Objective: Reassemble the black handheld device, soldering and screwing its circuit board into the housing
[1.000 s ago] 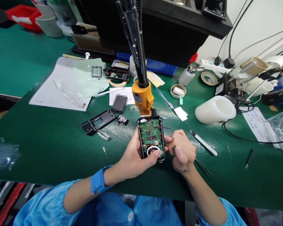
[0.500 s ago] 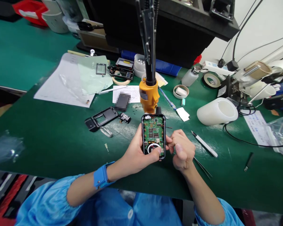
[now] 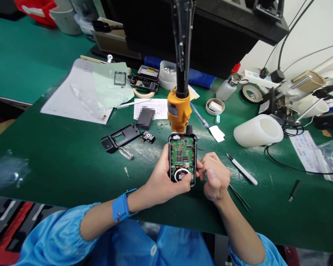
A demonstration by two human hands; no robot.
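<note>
My left hand is wrapped round an opened handheld radio. The radio stands with its green circuit board facing me, and a stubby black antenna shows at its top. My left thumb rests by a round, white-rimmed part low on the board. Curled beside the radio's right edge, my right hand has its fingertips pinched there; what they hold, if anything, is hidden. Thin tweezers stick out by the right wrist; I cannot tell whether they lie on the table or are tucked in the hand.
A yellow-and-black tool hangs just beyond the radio. To the left lie a black casing and a small black module. On the right are a craft knife, a white cylinder and a small dark blade-like piece.
The whole view has shifted slightly, so things appear a little further right. Both hands keep nearly the same pose at the radio.
</note>
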